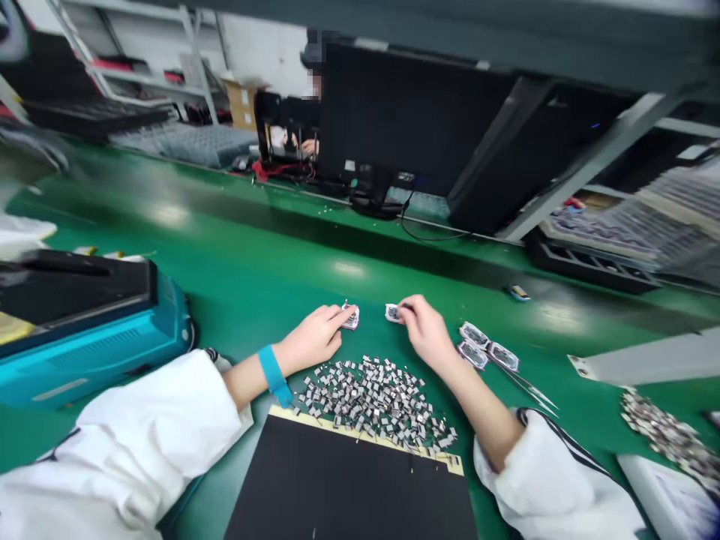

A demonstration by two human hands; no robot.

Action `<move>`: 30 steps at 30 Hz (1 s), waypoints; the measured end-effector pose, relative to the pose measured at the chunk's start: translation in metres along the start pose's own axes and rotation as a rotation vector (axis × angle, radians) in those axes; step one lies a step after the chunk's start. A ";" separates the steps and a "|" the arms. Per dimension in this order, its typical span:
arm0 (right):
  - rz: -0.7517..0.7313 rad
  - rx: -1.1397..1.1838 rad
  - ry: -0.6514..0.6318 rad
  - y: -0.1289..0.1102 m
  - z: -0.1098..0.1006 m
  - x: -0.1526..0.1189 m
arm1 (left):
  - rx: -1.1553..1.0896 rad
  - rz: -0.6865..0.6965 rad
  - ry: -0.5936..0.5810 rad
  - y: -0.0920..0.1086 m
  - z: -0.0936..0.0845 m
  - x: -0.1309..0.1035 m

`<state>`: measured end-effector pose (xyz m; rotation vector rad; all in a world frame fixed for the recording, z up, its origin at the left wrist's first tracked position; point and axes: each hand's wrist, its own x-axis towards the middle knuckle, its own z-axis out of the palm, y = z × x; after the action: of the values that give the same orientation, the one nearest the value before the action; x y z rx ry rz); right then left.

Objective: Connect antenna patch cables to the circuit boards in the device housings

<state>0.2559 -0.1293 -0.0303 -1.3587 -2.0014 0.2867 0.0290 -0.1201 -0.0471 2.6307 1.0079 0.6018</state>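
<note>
My left hand (316,339), with a teal band at the wrist, rests on the green table. Its index finger is stretched out onto a small white-rimmed board (351,319), and the thumb stands apart from it. Further right, the thumb and index finger of my right hand (426,330) pinch at the edge of a second small white-rimmed board (391,313). The right fingertips partly cover that board. Just below both hands spreads a pile of small silvery parts with short leads (374,397). Three similar boards (473,354) lie right of my right hand, beside thin tweezers (532,388).
A black mat (349,480) with a yellow edge lies in front of me. Left stands a teal and black machine (95,337). A monitor (410,112) and grey post (579,169) rise behind. More small parts (669,435) and a white box (669,499) are at right. Another person sits beyond.
</note>
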 end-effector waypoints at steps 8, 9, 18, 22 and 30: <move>-0.150 -0.039 -0.155 -0.015 0.027 0.007 | -0.324 -0.068 0.055 -0.021 -0.001 0.001; -0.163 -0.041 -0.158 -0.019 0.029 0.009 | -0.324 -0.051 0.037 -0.025 -0.002 0.005; -0.234 -0.138 -0.137 -0.032 0.047 0.011 | -0.453 -0.096 0.006 -0.039 0.009 0.020; -0.226 -0.184 -0.070 -0.027 0.050 0.009 | -0.496 -0.116 -0.008 -0.037 0.007 0.019; -0.373 -0.428 -0.005 -0.026 0.063 0.013 | -0.602 -0.132 0.012 -0.028 0.005 0.017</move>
<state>0.1934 -0.1165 -0.0575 -1.1861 -2.3558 -0.3252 0.0273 -0.0887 -0.0572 2.0218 0.8305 0.7505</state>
